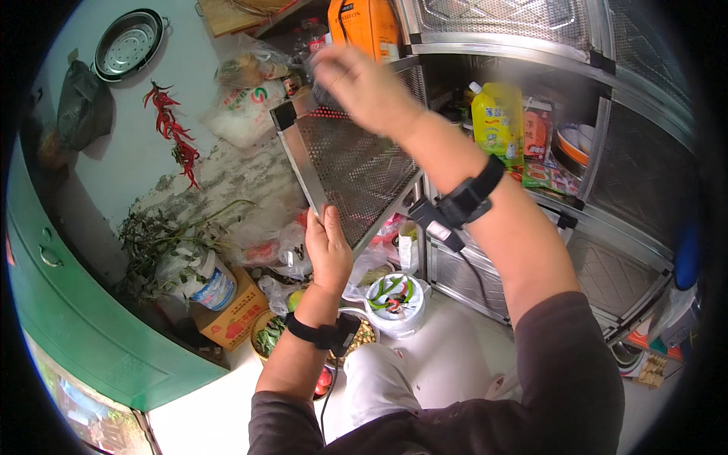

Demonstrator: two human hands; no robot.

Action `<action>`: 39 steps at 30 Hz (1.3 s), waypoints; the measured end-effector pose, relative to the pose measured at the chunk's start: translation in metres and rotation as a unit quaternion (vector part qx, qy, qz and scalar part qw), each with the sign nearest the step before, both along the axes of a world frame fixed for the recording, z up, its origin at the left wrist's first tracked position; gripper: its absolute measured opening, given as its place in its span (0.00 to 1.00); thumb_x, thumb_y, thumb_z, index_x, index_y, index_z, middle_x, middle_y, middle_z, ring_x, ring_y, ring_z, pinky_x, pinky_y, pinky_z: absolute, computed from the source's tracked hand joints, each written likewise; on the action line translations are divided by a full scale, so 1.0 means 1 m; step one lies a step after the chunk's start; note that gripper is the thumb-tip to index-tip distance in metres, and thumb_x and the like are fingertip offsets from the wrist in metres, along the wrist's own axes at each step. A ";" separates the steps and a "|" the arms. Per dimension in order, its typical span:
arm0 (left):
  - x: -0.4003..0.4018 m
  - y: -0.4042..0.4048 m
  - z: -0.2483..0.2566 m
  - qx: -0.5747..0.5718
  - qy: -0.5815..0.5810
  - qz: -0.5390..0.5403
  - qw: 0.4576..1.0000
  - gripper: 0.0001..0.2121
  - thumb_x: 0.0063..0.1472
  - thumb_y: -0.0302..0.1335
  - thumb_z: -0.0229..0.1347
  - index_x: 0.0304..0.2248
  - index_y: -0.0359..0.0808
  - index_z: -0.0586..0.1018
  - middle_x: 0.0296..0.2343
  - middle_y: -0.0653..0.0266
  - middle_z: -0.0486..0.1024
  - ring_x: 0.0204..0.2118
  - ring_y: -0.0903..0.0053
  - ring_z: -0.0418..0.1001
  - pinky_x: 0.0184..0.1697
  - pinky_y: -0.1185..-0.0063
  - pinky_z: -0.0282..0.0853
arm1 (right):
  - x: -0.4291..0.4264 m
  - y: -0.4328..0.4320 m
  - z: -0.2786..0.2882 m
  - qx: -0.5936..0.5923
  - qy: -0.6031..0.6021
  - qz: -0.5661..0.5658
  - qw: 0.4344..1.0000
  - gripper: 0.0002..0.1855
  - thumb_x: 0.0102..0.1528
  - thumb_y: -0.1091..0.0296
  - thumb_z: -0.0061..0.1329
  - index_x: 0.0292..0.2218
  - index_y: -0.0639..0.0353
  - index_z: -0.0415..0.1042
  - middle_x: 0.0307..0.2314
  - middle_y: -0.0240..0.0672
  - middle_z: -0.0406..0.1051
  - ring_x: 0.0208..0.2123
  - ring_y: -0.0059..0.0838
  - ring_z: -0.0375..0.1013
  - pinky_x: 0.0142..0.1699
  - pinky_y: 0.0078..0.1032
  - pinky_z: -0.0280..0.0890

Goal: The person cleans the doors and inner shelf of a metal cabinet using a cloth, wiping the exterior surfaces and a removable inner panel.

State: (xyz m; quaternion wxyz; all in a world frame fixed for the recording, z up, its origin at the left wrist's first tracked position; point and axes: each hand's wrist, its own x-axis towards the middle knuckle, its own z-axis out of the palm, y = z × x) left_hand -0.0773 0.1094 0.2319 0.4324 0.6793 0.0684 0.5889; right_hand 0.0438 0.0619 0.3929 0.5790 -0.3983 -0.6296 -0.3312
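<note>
My left hand [330, 250] grips the lower part of the metal frame of an open cabinet door [304, 159], its thumb lying along the edge. The door has a perforated metal panel [358, 170] and a black plastic corner piece [283, 116]. My right hand [364, 85] is over the upper part of the door, blurred by motion. Its fingers curl around a dark grey wad [325, 94], perhaps a scrubber, mostly hidden by the hand. Behind the door, the open compartment holds a yellow spouted pouch [496, 122], a red packet [537, 131] and bowls [573, 142].
Below stand a white bucket [401, 321] with green chillies on top, a cardboard box [239, 313] and a basin of leafy greens [270, 335]. Dried red chillies [170, 131] and a steamer tray [128, 45] hang on the wall. A green cabinet [114, 330] borders the left.
</note>
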 end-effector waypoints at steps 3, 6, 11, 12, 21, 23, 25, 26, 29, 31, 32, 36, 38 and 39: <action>0.001 0.007 -0.007 -0.010 -0.004 -0.011 1.000 0.11 0.58 0.31 0.40 0.31 0.30 0.65 0.23 0.69 0.62 0.26 0.84 0.57 0.30 0.86 0.55 | 0.004 0.025 -0.012 0.041 -0.143 -0.060 0.987 0.10 0.49 0.66 0.38 0.28 0.63 0.66 0.23 0.39 0.67 0.28 0.41 0.65 0.34 0.30 0.59; -0.002 0.010 -0.005 -0.023 0.004 -0.006 1.000 0.12 0.58 0.33 0.39 0.33 0.30 0.65 0.26 0.67 0.64 0.28 0.83 0.59 0.34 0.85 0.56 | 0.028 0.039 -0.013 0.047 -0.108 -0.022 0.993 0.11 0.49 0.63 0.35 0.21 0.56 0.67 0.20 0.34 0.66 0.26 0.37 0.64 0.33 0.31 0.55; -0.006 0.017 -0.006 -0.035 0.009 -0.010 0.999 0.13 0.59 0.35 0.39 0.34 0.32 0.64 0.26 0.73 0.61 0.29 0.86 0.55 0.34 0.87 0.52 | 0.109 0.038 -0.007 -0.023 -0.061 -0.151 0.986 0.15 0.49 0.63 0.31 0.25 0.63 0.66 0.23 0.46 0.66 0.31 0.45 0.64 0.36 0.35 0.57; -0.005 0.018 -0.007 -0.036 -0.004 -0.038 0.999 0.14 0.59 0.35 0.39 0.36 0.32 0.64 0.26 0.72 0.61 0.29 0.86 0.55 0.35 0.87 0.52 | 0.127 0.039 -0.006 -0.004 -0.037 -0.162 0.986 0.16 0.50 0.62 0.30 0.26 0.63 0.66 0.25 0.47 0.65 0.31 0.46 0.63 0.37 0.36 0.57; -0.003 0.026 -0.009 -0.019 -0.012 0.021 1.000 0.11 0.58 0.33 0.39 0.29 0.33 0.65 0.21 0.73 0.59 0.24 0.87 0.55 0.27 0.87 0.52 | 0.180 0.044 0.000 -0.112 0.079 -0.273 0.952 0.20 0.53 0.58 0.26 0.31 0.65 0.65 0.32 0.50 0.64 0.37 0.47 0.61 0.42 0.37 0.55; 0.000 0.023 -0.011 -0.055 -0.028 -0.030 0.998 0.08 0.58 0.30 0.40 0.30 0.34 0.65 0.22 0.75 0.59 0.25 0.88 0.54 0.27 0.88 0.52 | 0.171 0.045 -0.007 -0.082 0.138 -0.208 0.965 0.18 0.52 0.59 0.28 0.31 0.63 0.67 0.32 0.48 0.64 0.39 0.45 0.60 0.43 0.35 0.54; 0.001 0.022 -0.011 -0.046 -0.031 -0.033 0.998 0.09 0.58 0.31 0.40 0.31 0.33 0.65 0.22 0.75 0.59 0.25 0.88 0.54 0.28 0.88 0.52 | 0.152 0.045 -0.010 -0.064 0.121 -0.172 0.975 0.18 0.51 0.59 0.30 0.30 0.63 0.67 0.32 0.47 0.64 0.37 0.44 0.61 0.43 0.34 0.54; 0.002 0.021 -0.010 -0.043 -0.034 -0.034 0.998 0.09 0.58 0.31 0.39 0.31 0.33 0.65 0.23 0.74 0.59 0.26 0.88 0.54 0.30 0.89 0.52 | 0.141 0.047 -0.013 -0.044 0.104 -0.159 0.981 0.17 0.51 0.59 0.30 0.30 0.63 0.67 0.31 0.46 0.64 0.37 0.44 0.61 0.43 0.33 0.55; 0.003 0.020 -0.007 -0.040 -0.046 -0.068 0.996 0.10 0.59 0.32 0.39 0.32 0.32 0.65 0.24 0.73 0.60 0.27 0.87 0.55 0.30 0.88 0.53 | 0.090 0.046 -0.024 0.040 -0.004 -0.128 0.991 0.11 0.48 0.67 0.37 0.32 0.63 0.66 0.33 0.43 0.64 0.38 0.41 0.61 0.44 0.30 0.54; 0.004 0.023 -0.008 -0.036 -0.042 -0.060 0.997 0.10 0.59 0.32 0.39 0.32 0.32 0.65 0.24 0.74 0.60 0.26 0.87 0.54 0.30 0.88 0.53 | 0.047 0.037 -0.030 0.067 -0.021 -0.101 0.992 0.11 0.46 0.74 0.40 0.35 0.63 0.64 0.35 0.42 0.63 0.40 0.40 0.60 0.47 0.29 0.53; 0.002 0.024 -0.009 -0.031 -0.033 -0.053 0.998 0.10 0.59 0.32 0.38 0.31 0.32 0.65 0.24 0.74 0.59 0.26 0.87 0.54 0.30 0.88 0.53 | 0.028 0.034 -0.033 0.060 -0.018 -0.055 0.997 0.13 0.46 0.76 0.40 0.37 0.62 0.64 0.36 0.42 0.63 0.41 0.40 0.60 0.47 0.28 0.55; -0.003 0.036 -0.022 -0.065 -0.018 -0.144 0.987 0.16 0.59 0.33 0.37 0.43 0.32 0.61 0.40 0.66 0.61 0.42 0.82 0.58 0.44 0.82 0.53 | -0.043 0.022 -0.052 0.044 -0.051 0.017 0.998 0.16 0.46 0.75 0.42 0.39 0.61 0.63 0.40 0.43 0.60 0.45 0.40 0.58 0.48 0.27 0.55; -0.002 0.060 -0.049 -0.133 -0.075 -0.221 0.963 0.17 0.58 0.31 0.39 0.45 0.32 0.58 0.43 0.65 0.59 0.44 0.81 0.57 0.45 0.82 0.53 | -0.056 0.018 -0.067 0.048 -0.084 -0.030 0.995 0.16 0.46 0.76 0.41 0.39 0.63 0.63 0.41 0.42 0.60 0.44 0.43 0.58 0.48 0.29 0.56; 0.002 0.060 -0.048 -0.169 -0.104 -0.261 0.945 0.17 0.58 0.30 0.40 0.46 0.32 0.57 0.44 0.65 0.58 0.45 0.81 0.56 0.46 0.82 0.53 | -0.055 0.019 -0.080 0.024 -0.071 -0.025 0.997 0.16 0.46 0.78 0.41 0.39 0.64 0.63 0.40 0.43 0.60 0.44 0.44 0.58 0.47 0.29 0.57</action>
